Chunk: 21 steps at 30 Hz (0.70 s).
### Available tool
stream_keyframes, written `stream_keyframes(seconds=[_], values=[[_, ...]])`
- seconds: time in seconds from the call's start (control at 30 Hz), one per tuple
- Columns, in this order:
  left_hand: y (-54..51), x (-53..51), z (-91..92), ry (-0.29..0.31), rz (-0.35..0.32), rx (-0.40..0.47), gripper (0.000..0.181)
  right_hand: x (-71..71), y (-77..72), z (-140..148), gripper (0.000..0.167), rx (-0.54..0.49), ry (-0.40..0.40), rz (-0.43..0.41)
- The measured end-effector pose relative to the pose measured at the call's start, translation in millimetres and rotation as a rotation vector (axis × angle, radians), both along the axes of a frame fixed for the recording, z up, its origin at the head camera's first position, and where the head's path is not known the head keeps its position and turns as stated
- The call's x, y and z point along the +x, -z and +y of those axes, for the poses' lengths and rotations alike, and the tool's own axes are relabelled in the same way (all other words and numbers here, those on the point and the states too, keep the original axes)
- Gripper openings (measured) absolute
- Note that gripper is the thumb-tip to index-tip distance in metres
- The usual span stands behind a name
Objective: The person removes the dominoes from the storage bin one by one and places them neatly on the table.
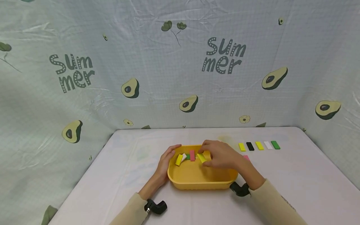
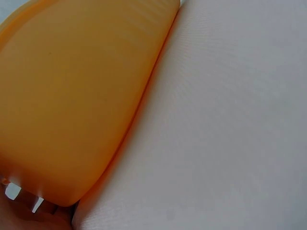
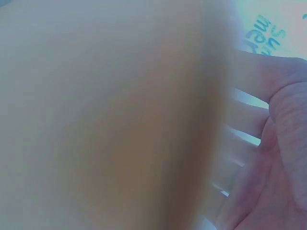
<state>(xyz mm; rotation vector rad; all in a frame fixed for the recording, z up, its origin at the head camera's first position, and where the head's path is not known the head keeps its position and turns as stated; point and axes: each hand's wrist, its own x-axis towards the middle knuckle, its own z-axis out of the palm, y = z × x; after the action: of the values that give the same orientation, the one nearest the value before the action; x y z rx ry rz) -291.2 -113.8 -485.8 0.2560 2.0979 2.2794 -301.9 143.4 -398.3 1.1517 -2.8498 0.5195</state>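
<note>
In the head view, a yellow-orange plastic tray (image 1: 199, 185) stands on the table. My left hand (image 1: 162, 167) lies against its left outer side, fingers stretched along the wall toward the back corner. Over the tray's right half, my right hand (image 1: 223, 154) pinches a small yellow block (image 1: 202, 157) between thumb and fingers. Inside lie another yellow block (image 1: 179, 160), a white block (image 1: 184, 157), a green block (image 1: 188, 157) and a pink block (image 1: 192, 155). The left wrist view has the tray's outer wall (image 2: 81, 96) up close; in the right wrist view, the pinched block is hidden.
Right of the tray, a row on the table holds a yellow block (image 1: 242, 147), a black block (image 1: 250, 146), a second yellow block (image 1: 259, 145), a white block (image 1: 268, 145) and a green block (image 1: 275, 145). A pink block (image 1: 246, 157) is partly covered by my right forearm.
</note>
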Motion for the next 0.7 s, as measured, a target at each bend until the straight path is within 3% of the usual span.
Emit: stream_keyframes(seconds=[0.37,0.7], values=[[-0.8,0.5,-0.5,0.000,-0.002,-0.016,0.047,5.9,-23.8,13,0.039,-0.040,0.034,0.002],[-2.3,1.8,1.8,-0.001,-0.006,-0.009,0.047,-0.1,-35.0,34,0.036,-0.094,0.036,-0.002]])
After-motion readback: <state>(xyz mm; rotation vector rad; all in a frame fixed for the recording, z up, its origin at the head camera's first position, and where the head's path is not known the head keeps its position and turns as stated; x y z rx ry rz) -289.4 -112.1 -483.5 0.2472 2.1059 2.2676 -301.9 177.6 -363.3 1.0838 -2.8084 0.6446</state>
